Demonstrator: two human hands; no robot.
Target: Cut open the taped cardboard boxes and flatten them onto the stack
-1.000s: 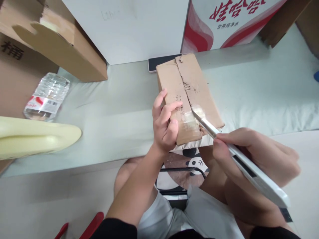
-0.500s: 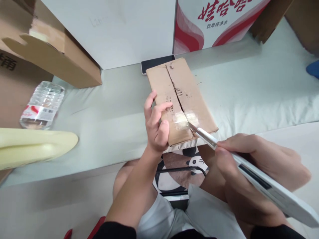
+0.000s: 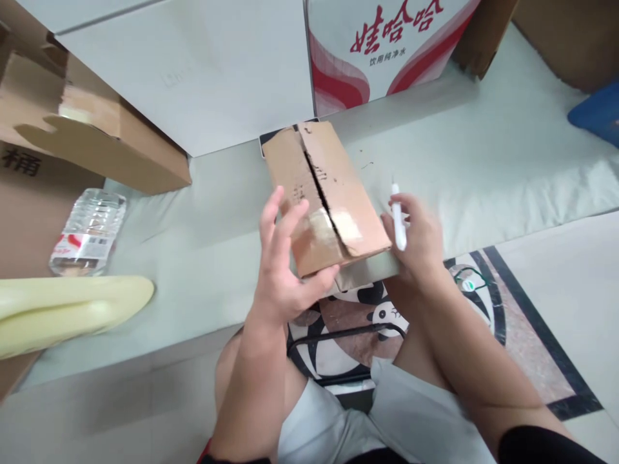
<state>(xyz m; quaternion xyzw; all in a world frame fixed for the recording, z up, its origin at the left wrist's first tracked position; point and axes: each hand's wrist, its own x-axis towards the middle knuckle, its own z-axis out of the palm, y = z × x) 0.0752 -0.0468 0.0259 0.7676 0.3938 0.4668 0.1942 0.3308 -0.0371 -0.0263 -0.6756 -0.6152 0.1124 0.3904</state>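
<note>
A small cardboard box lies at a slant on the pale cloth, a dark slit running along its top between two flaps. Shiny clear tape covers part of its near end. My left hand is at the near left side of the box with its fingers spread, the thumb by the lower edge. In my right hand, just off the box's near right corner, is a white utility knife, pointing away from me. Its tip is blurred.
A dark-screened phone is partly under the box's far end. Behind stand a white carton and a red-and-white carton. At left are a water bottle, an open cardboard carton and a pale yellow object.
My right hand has pulled the utility knife out of the slit and turned it upward beside the box. The slit gapes wider. My left fingers have spread and loosened.
</note>
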